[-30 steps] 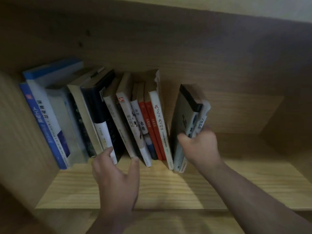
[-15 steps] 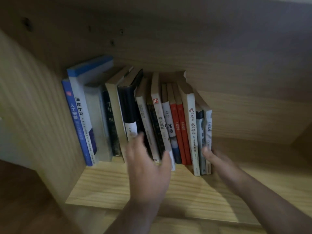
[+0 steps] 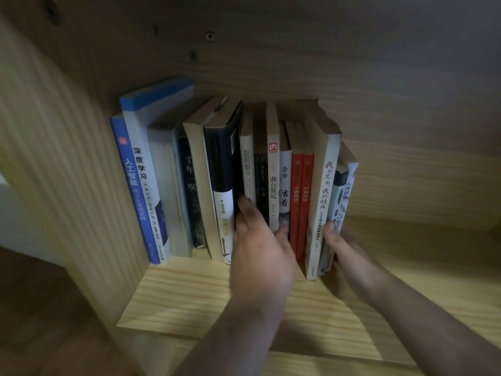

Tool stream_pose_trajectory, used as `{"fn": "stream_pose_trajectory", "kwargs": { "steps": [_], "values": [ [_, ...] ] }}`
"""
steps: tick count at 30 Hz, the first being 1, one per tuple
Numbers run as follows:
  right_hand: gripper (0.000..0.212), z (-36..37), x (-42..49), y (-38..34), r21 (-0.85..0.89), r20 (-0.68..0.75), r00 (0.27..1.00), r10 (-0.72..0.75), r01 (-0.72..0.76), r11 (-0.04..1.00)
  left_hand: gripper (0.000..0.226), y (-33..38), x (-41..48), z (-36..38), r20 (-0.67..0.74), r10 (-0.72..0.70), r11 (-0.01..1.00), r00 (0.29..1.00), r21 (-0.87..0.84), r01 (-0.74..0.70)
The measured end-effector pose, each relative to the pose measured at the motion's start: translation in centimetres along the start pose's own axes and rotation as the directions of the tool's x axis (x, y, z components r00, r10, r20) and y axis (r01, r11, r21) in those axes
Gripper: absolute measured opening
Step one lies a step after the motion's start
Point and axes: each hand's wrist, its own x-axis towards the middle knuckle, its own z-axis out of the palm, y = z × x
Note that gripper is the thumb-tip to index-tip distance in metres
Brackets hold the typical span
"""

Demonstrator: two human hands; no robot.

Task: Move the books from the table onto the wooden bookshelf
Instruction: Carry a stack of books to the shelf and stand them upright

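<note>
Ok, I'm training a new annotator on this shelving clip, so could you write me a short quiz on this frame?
1. True or false: the blue-spined book stands next to the left wall of the shelf.
2. The right hand grips: A) the rightmost book; B) the blue-spined book; C) nothing.
3. How many red spines stand in the row?

Key: 1 true; 2 A; 3 two.
</note>
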Motion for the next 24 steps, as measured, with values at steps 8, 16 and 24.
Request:
{"fn": "stream_pose_trajectory", "kwargs": {
  "steps": [8,16,24],
  "values": [
    [0.105,-0.9,-1.1,-1.5,-0.091,-0.154,0.987,-0.048,0.034,0.995,0.085,0.7,-1.1,-4.3,0.017,0.149,0.948,0.989,0.281,-0.148],
    [0.092,-1.5,-3.2,-6.7,-0.353,-0.339,0.896,-0.286,0.161,0.922,0.074,0.5,1.7,-10.2,-0.135,0.190,0.971,0.972,0.174,-0.166],
    [0.032,4.9,-3.2,-18.7,-0.860,0.264,0.660,-0.703,0.491,0.139,0.054,2.4,5.9,-12.5,-0.085,0.279,0.910,0.956,0.341,-0.236]
  ]
}}
